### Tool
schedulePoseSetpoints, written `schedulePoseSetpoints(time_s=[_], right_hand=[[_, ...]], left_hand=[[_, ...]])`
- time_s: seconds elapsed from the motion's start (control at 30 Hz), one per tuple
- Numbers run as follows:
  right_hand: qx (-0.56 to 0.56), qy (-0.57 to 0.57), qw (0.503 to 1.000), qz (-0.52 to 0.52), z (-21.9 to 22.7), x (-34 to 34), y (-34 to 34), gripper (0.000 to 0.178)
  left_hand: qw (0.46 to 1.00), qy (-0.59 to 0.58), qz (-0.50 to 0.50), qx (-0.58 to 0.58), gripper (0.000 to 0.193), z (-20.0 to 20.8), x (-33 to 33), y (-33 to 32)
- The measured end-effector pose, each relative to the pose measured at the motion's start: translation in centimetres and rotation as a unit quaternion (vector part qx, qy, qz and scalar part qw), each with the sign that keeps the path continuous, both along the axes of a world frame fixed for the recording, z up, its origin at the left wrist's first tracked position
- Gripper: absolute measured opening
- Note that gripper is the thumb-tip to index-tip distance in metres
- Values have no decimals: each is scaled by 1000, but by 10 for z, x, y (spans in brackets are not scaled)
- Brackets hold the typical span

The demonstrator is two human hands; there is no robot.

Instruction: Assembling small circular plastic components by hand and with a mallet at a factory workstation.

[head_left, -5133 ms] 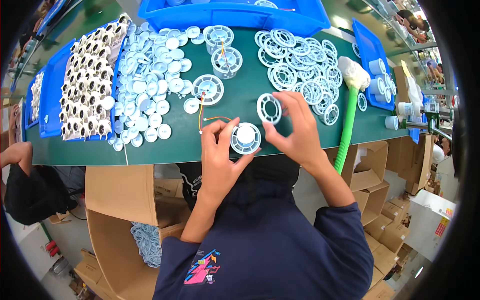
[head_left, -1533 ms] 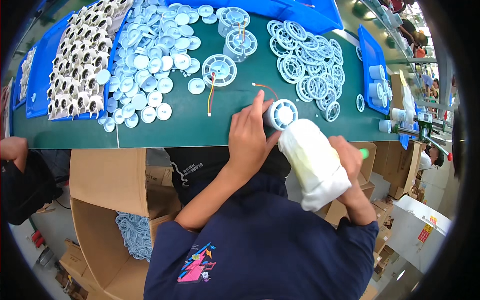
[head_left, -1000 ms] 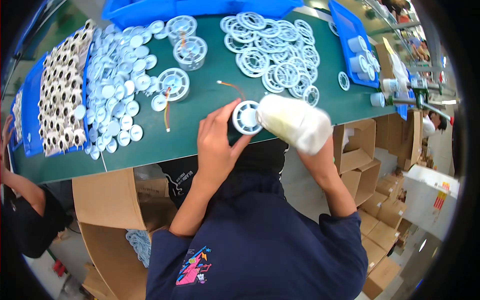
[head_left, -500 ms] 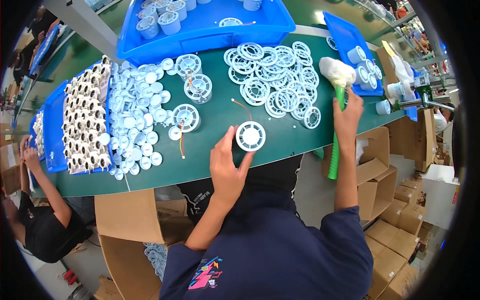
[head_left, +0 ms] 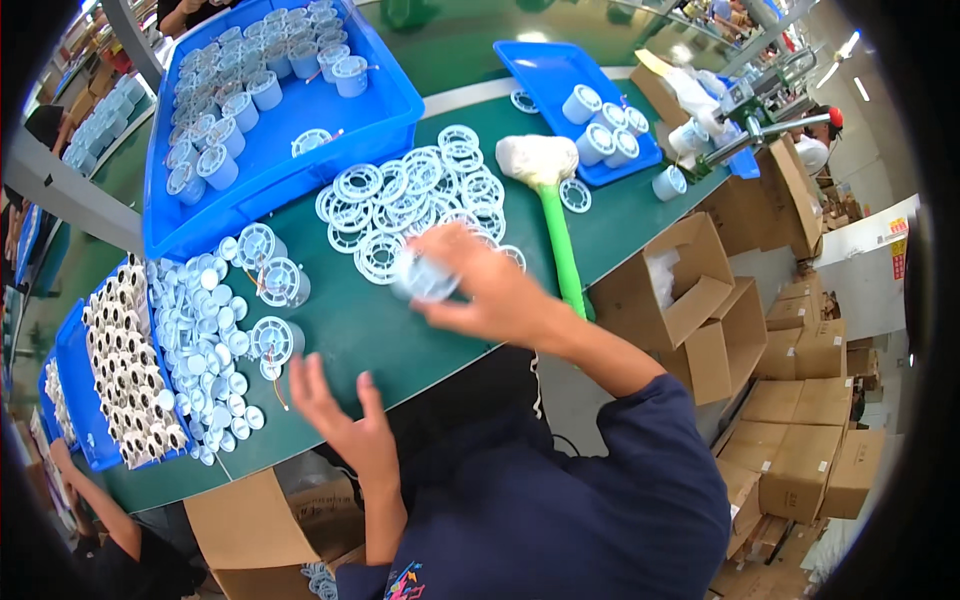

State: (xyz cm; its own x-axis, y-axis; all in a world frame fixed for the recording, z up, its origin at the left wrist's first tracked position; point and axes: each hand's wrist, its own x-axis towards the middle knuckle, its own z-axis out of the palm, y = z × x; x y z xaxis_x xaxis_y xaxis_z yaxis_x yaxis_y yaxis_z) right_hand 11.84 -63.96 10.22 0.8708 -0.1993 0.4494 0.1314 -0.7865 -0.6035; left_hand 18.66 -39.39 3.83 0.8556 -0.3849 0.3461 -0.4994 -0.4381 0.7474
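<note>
My right hand (head_left: 490, 288) is closed on a pale blue round plastic housing (head_left: 424, 278), both blurred by motion, at the near edge of the pile of slotted plastic rings (head_left: 385, 255). My left hand (head_left: 352, 425) holds nothing; its fingers are spread over the front edge of the table. Near it stand three round housings, one at the front (head_left: 275, 341) with coloured wires trailing from it and two behind, the nearer (head_left: 283, 283) and the farther (head_left: 259, 244). A mallet (head_left: 560, 240) with a green handle and a wrapped white head lies right of the rings.
Small round caps (head_left: 205, 345) lie heaped at the left beside a blue tray of white parts with dark centres (head_left: 122, 355). A large blue bin (head_left: 300, 180) holds many housings. Far right are a blue tray (head_left: 540, 75) with cups and a lever press (head_left: 760, 130). Cardboard boxes (head_left: 690, 300) stand below.
The mallet has left my right hand and lies on the table. The housing has passed from my left hand to my right, and my left hand has opened. The view has turned rightward.
</note>
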Motion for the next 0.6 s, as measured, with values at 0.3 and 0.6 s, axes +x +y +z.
schedulePoseSetpoints(time_s=[0.3,0.6], right_hand=[[-299,31,831,-468,-19,-42,-236,57],[-318,129,826,-446,-32,-47,-242,43]], left_hand=[[991,34,126,-14,81,3,28,-28],[997,3,77,-5,60,4,52,-15]])
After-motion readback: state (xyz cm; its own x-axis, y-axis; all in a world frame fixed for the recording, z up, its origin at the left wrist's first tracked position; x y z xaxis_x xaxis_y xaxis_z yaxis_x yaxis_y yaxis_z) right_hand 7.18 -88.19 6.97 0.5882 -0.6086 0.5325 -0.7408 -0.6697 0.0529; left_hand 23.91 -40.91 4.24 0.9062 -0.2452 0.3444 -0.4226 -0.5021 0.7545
